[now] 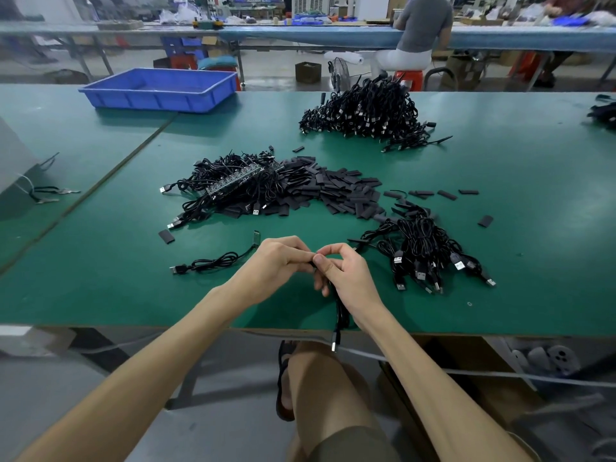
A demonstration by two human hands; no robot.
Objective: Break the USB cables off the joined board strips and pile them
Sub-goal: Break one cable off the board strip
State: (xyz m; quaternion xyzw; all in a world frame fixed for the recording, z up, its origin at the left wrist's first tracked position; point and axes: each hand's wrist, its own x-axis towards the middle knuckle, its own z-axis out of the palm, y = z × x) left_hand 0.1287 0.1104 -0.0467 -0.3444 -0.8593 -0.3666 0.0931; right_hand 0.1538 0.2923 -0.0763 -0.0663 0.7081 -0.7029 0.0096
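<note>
**A:** At the near edge of the green table [100,135], right between the two hands, a single USB cable [339,311] is being worked. Its upper end is pinched where the fingertips meet, and the rest is hanging down past the table edge, plug lowest.

**B:** How are the fingers sitting?

**A:** The left hand [283,261] is curling its fingers together on that upper end; the right hand [343,275] is closing thumb and forefinger on the same spot, lower fingers wrapping the cord. Whether a piece of board is still between them I cannot tell; the fingers are covering it.

**B:** So which step are we looking at?

**A:** I am reading it as the snap itself, or the moment just after, on one cable. Another loose cable [213,261] is lying just left of the left hand, with a small board end showing.

**B:** And the piles?

**A:** A pile of separated cables [430,258] is sitting near the right hand. Further out, the unbroken stock [240,185] is lying in a tangle with a joined board strip visible in it, beside a spread of flat black pieces [336,191]. A bigger heap [366,111] is resting well beyond, and a blue bin [160,91] is standing far left.

**B:** The next move?

**A:** Probably carrying this cable right to the near pile, then reaching forward-left for the strip. It is calling for a clean bend at the joint, not a pull on the cord.
</note>
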